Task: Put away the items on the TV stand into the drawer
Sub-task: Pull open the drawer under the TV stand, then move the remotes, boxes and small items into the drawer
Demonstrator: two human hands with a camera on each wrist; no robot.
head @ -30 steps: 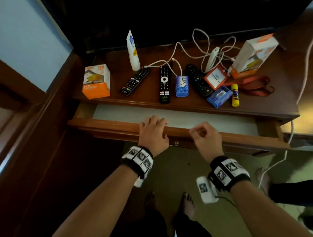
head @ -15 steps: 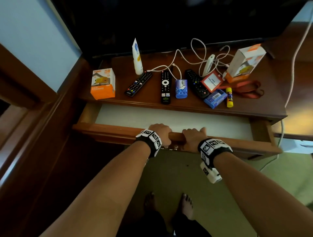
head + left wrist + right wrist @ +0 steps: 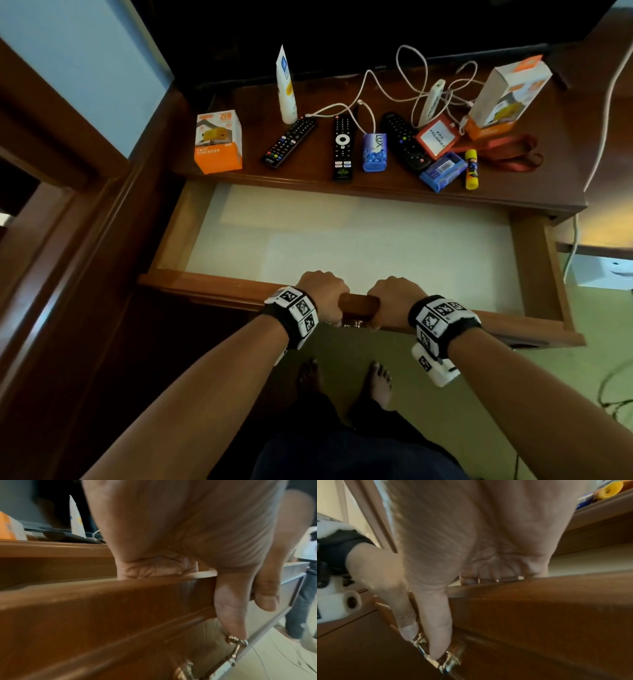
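The wooden drawer [image 3: 205,284] stands pulled far out, its pale lined bottom bare. My left hand [image 3: 320,294] and right hand [image 3: 394,298] both grip the top edge of the drawer front [image 3: 102,608], fingers curled inside, thumbs down the outside near the brass handle [image 3: 436,660]. On the TV stand top [image 3: 308,174] lie three black remotes [image 3: 342,147], an orange charger box [image 3: 218,142], a white tube [image 3: 286,85], a blue soap pack [image 3: 375,152], a blue box [image 3: 443,171], a yellow glue stick [image 3: 471,169], a red badge holder [image 3: 438,137] and a tall white-orange box [image 3: 507,96].
White cables [image 3: 411,85] and a white charger [image 3: 432,102] tangle at the back of the stand. A red lanyard [image 3: 513,154] lies at right. A wooden wall panel [image 3: 68,274] flanks the left. My bare feet [image 3: 342,380] stand on green floor. Another person's legs [image 3: 302,601] are at right.
Both hands closed over the drawer front and pulled it toward me; the drawer has slid from slightly open to far out, showing its whole bottom.
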